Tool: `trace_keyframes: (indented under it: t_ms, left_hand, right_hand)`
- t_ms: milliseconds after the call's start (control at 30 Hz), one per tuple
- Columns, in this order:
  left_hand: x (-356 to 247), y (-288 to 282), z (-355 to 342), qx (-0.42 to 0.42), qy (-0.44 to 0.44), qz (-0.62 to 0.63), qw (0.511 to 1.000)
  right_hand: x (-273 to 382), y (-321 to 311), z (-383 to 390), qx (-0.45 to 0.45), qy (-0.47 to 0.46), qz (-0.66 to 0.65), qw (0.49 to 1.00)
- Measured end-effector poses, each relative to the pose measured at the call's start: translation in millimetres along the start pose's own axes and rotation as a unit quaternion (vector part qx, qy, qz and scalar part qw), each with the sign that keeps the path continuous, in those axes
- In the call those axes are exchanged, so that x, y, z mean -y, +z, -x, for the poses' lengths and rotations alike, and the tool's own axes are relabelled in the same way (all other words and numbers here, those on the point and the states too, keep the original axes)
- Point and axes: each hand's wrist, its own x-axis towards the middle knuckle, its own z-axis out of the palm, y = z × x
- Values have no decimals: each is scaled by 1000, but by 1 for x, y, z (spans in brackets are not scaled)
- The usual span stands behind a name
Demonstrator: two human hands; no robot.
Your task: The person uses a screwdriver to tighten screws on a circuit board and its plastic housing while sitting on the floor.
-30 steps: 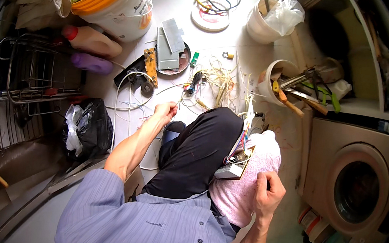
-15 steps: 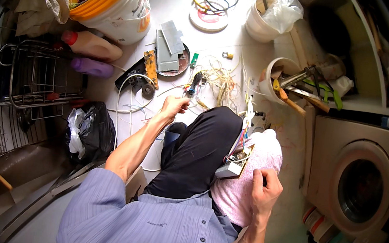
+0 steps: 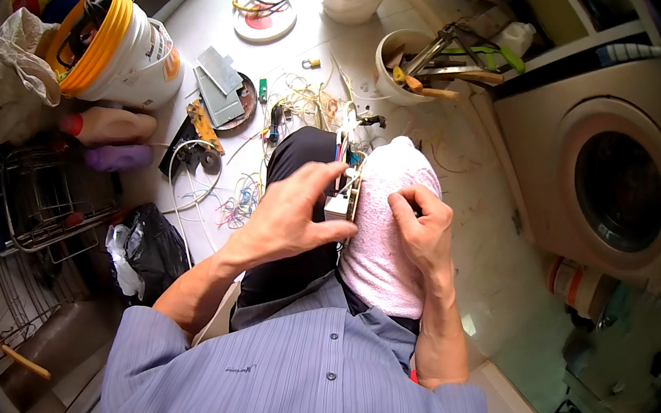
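Left hand (image 3: 288,214) spread wide around small open box (image 3: 337,206); we cannot tell whether it touches. Right hand (image 3: 425,230) half-curled over pink towel (image 3: 380,258); we cannot see what, if anything, it holds. Box sits just left of towel. We judge work partway: box opened, pale wires (image 3: 311,103) heaped loose on far floor (image 3: 319,40); coloured wires (image 3: 340,152) look attached to box.

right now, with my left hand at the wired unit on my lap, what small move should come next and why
Probably close the left hand gently on the wired unit to steady it: that hand is spread open beside it, and the right hand is curled over the pink towel, apart from the unit.
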Motion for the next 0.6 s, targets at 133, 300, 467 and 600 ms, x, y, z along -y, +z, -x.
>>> trace_keyframes:
  t_ms: [133, 300, 467, 600]
  left_hand:
    - [1, 28, 6, -15, 5, -34, 999]
    - [-4, 45, 10, -76, -42, 17, 996]
    - [26, 16, 1, -100, -80, 233, 964]
    - [40, -26, -11, -132, -76, 418, 896]
  right_hand:
    - [-4, -1, 4, 18, -24, -21, 999]
    - [-8, -9, 4, 34, -19, -56, 998]
    - [-10, -28, 11, 2, 19, -44, 999]
    - [-8, -58, 18, -2, 50, -28, 998]
